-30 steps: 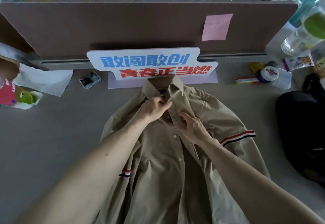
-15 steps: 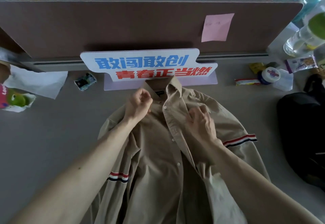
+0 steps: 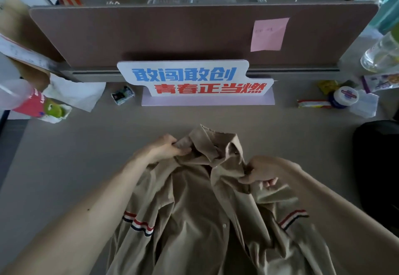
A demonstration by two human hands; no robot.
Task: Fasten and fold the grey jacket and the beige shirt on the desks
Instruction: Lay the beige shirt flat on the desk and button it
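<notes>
The beige shirt (image 3: pixel 194 205) lies front-up on the desk (image 3: pixel 75 166), its collar bunched and lifted toward me. Red, white and navy stripes band both sleeves. My left hand (image 3: pixel 166 149) grips the fabric at the left shoulder beside the collar. My right hand (image 3: pixel 261 172) is clenched on the right shoulder fabric. The placket is buttoned near the top; lower down the front gapes. No grey jacket is in view.
A white sign with blue and red characters (image 3: pixel 192 80) stands at the divider (image 3: pixel 194 35), which carries a pink sticky note (image 3: pixel 268 35). A black bag (image 3: pixel 377 166) sits at right, a small jar (image 3: pixel 345 96) and wrappers behind it. Cup and paper (image 3: pixel 38 106) at left.
Both hands left the placket, moved out to the shoulders and gripped them. The shirt's top has been pulled toward me, away from the sign, and the collar has crumpled.
</notes>
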